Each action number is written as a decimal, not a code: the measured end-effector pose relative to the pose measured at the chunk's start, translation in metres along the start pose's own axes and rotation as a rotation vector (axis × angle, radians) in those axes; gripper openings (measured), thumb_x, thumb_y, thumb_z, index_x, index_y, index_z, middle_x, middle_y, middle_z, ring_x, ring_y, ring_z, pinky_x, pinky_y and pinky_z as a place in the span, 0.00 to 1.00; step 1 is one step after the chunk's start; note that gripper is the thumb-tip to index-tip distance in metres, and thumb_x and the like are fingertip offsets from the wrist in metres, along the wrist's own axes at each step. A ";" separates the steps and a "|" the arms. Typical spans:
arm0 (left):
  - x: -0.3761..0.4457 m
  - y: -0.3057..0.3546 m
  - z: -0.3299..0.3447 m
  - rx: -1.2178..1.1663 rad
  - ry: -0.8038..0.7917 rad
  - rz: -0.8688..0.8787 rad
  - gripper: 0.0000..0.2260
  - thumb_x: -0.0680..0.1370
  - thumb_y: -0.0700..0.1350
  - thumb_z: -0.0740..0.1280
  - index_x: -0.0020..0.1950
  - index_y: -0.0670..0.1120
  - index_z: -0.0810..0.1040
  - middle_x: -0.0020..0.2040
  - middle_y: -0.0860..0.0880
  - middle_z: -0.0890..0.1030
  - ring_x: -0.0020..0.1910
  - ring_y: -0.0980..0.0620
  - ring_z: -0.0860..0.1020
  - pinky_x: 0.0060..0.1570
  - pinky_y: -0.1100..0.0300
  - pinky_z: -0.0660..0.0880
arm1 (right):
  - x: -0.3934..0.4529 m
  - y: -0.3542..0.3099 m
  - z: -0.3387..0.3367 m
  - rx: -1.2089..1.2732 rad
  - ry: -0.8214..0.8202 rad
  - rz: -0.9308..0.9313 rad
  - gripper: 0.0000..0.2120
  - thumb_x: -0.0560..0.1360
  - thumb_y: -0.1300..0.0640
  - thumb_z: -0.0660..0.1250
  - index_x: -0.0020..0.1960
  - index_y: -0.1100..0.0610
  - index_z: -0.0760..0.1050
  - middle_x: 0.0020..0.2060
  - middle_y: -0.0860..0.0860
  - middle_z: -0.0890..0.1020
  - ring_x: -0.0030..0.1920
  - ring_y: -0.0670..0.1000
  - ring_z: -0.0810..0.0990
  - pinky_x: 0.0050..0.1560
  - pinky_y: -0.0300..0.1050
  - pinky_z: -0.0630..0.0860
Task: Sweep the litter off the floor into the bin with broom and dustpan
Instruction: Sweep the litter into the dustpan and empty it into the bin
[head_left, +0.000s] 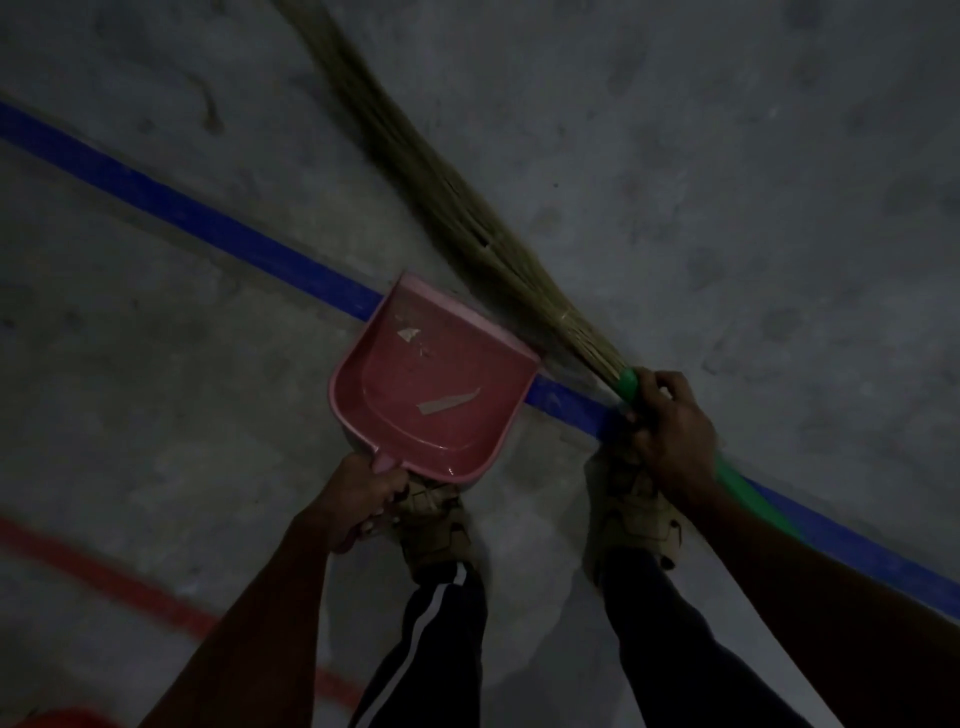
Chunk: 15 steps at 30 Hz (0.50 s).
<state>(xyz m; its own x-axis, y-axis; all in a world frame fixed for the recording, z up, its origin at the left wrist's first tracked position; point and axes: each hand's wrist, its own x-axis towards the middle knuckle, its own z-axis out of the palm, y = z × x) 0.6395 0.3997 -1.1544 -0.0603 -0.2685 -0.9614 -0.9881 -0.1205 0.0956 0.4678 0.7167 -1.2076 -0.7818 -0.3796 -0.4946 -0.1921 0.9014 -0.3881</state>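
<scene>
Two paper scraps (448, 401) already sit in the pink dustpan (436, 384), so the sweeping looks mostly done; dumping it is left, no bin clearly in view. Left hand (358, 499) grips the dustpan handle, right hand (670, 431) is wrapped around the broom (467, 208), bristles stretched over the floor (727, 156).
</scene>
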 end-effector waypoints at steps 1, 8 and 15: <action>-0.001 -0.001 0.000 -0.008 0.006 -0.003 0.14 0.78 0.35 0.67 0.33 0.37 0.72 0.19 0.46 0.66 0.13 0.53 0.62 0.19 0.69 0.58 | 0.001 0.001 0.001 -0.028 -0.022 0.014 0.25 0.72 0.57 0.66 0.69 0.56 0.71 0.60 0.56 0.72 0.42 0.60 0.77 0.35 0.43 0.68; 0.000 -0.007 -0.002 -0.031 0.014 0.017 0.14 0.78 0.36 0.67 0.32 0.38 0.72 0.21 0.46 0.67 0.15 0.53 0.63 0.20 0.69 0.59 | -0.004 -0.009 0.007 -0.097 -0.207 -0.127 0.30 0.69 0.48 0.57 0.70 0.54 0.71 0.60 0.53 0.73 0.45 0.56 0.78 0.36 0.42 0.69; -0.006 -0.004 -0.004 -0.037 0.011 0.000 0.14 0.79 0.37 0.68 0.33 0.38 0.72 0.20 0.48 0.68 0.14 0.53 0.63 0.18 0.69 0.59 | -0.010 -0.028 0.014 0.085 -0.138 -0.131 0.26 0.72 0.51 0.61 0.68 0.56 0.73 0.60 0.53 0.73 0.46 0.54 0.78 0.42 0.48 0.76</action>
<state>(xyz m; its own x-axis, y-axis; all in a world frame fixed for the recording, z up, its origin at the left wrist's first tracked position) 0.6444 0.3981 -1.1478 -0.0590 -0.2786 -0.9586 -0.9822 -0.1553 0.1056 0.4892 0.6922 -1.2022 -0.6640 -0.5226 -0.5348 -0.2314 0.8237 -0.5177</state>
